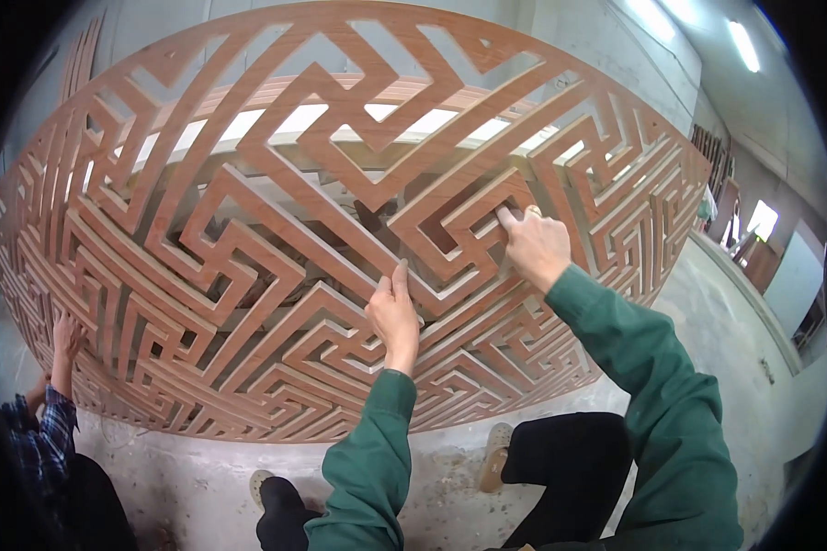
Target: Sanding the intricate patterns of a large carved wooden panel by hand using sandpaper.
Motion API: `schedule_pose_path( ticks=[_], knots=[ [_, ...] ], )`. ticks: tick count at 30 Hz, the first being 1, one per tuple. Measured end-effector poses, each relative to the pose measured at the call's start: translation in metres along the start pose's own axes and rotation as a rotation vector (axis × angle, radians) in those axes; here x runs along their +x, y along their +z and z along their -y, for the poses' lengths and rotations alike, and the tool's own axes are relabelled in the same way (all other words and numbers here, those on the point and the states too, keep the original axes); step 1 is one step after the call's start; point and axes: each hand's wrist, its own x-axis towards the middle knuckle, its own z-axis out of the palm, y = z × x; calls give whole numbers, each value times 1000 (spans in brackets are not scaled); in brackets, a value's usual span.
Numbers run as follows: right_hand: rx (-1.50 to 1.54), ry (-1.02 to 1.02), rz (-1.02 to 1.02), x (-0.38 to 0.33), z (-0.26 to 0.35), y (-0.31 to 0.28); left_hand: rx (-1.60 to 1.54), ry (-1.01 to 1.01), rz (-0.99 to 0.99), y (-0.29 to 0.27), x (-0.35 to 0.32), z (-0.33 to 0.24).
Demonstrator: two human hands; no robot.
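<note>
A large reddish-brown wooden lattice panel (340, 230), cut in an angular maze pattern with pale edges, spans most of the view in front of me. My left hand (393, 317) is at one of its slats near the middle, index finger stretched upward and the other fingers bent around the wood. Farther up and to the right, my right hand (537, 243) presses on an inner slat with bent fingers, index fingertip against the wood. Whatever lies under those fingers, if anything, is hidden. Both my arms wear green sleeves.
At the far left another person's hand (65, 335) touches the panel, below it a plaid sleeve (57, 427). Long wooden strips (83, 55) lean at the back left. A pale, stained concrete floor (441, 496) lies below. Boards (793, 280) stand at the right wall.
</note>
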Motion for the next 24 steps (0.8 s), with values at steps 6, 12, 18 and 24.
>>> schedule_pose_path(
  ticks=[6, 12, 18, 24],
  knots=[
    [-27, -14, 16, -5, 1, -10, -25, 14, -19, -1, -2, -4],
    [-42, -47, -35, -14, 13, -2, -23, 51, -50, 0, 0, 4],
    [17, 4, -4, -8, 11, -14, 36, 52, -56, 0, -1, 0],
    [0, 19, 15, -7, 26, -5, 0, -26, 18, -7, 0, -6]
  ],
)
